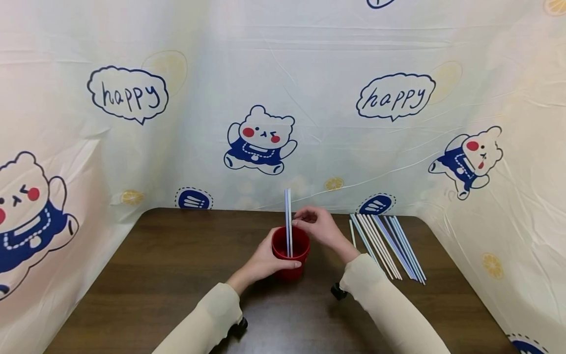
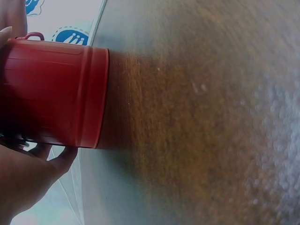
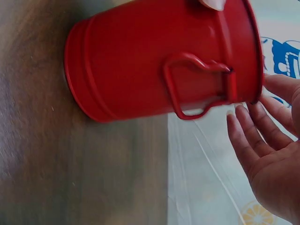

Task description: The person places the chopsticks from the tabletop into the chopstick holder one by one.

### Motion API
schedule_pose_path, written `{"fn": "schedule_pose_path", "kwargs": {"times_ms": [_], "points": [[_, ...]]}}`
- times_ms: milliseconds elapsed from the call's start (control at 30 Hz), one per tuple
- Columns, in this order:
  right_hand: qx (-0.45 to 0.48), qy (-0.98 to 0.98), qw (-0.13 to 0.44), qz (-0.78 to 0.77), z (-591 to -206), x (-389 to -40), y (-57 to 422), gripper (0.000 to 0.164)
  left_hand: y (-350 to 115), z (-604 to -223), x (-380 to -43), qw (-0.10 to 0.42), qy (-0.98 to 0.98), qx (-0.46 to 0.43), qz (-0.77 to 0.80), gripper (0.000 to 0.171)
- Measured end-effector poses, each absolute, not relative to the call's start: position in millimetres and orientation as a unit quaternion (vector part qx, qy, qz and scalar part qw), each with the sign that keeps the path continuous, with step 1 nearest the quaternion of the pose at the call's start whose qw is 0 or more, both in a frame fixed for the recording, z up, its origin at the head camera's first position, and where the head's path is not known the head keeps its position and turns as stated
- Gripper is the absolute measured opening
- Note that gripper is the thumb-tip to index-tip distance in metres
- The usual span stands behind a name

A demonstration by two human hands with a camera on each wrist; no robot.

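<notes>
A small red metal bucket (image 1: 289, 273) stands upright on the table, a wire handle (image 3: 171, 89) on its side in the right wrist view. My left hand (image 1: 267, 258) grips it from the left, thumb across the front near the rim and fingers behind. Purple and whitish straws (image 1: 288, 209) stand side by side in the bucket, rising well above it. To their right is my right hand (image 1: 322, 227), bent at the knuckles, its fingertips close to the straws and the rim. In the right wrist view those fingers (image 3: 262, 133) are loosely spread beside the rim.
Several pastel straws (image 1: 389, 246), white, blue and purple, lie in a loose row at the right of the brown wooden table (image 1: 177, 275). A printed cloth (image 1: 327, 152) with bears hangs behind the table and along both sides.
</notes>
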State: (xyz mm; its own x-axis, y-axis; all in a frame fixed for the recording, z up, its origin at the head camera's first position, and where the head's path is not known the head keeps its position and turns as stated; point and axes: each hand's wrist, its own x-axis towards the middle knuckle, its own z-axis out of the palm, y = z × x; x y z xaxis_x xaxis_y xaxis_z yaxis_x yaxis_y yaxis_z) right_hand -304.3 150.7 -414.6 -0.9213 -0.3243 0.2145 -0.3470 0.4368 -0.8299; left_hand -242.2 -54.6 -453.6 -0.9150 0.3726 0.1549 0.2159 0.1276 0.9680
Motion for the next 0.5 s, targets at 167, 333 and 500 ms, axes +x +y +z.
{"fn": "schedule_pose_path", "kwargs": {"times_ms": [167, 333, 500], "points": [[0.183, -0.864, 0.021, 0.469, -408.5, -310.5, 164.3, 0.022, -54.8, -452.9, -241.6, 0.062, 0.749, 0.197, 0.629, 0.085], [0.162, -0.882, 0.046, 0.441, -403.0, -316.4, 179.6, 0.03, -54.7, -452.5, -240.6, 0.061, 0.752, 0.192, 0.628, 0.086], [0.143, -0.897, 0.053, 0.415, -403.5, -323.1, 197.4, 0.041, -54.5, -452.3, -239.7, 0.058, 0.754, 0.189, 0.627, 0.086]]}}
